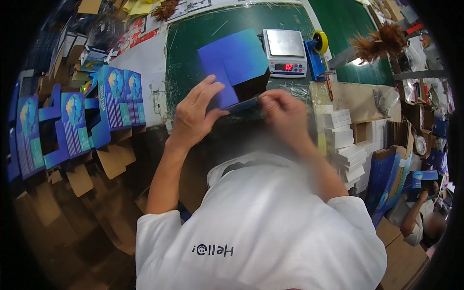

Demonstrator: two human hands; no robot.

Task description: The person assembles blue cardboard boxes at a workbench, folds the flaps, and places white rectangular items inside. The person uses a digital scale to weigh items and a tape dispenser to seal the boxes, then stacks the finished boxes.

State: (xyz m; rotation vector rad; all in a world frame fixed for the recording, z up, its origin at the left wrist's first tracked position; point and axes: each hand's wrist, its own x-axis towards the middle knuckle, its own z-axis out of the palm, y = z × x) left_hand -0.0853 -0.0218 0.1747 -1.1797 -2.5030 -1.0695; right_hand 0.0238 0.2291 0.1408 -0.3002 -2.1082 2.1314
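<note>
Green tabletop is partly taken up by a blue box, with a digital scale set just beside it (presumably for easy reach). The box's near left corner is grasped by the left hand, seemingly for steadiness. Curled fingers of the right hand are blurred by the near right edge; whether anything is pinched cannot be told, nor can the box's black near part be made out.

Fisheye-bent edges, black corners; right forearm blurred; shirt bright, lower left dim.
</note>
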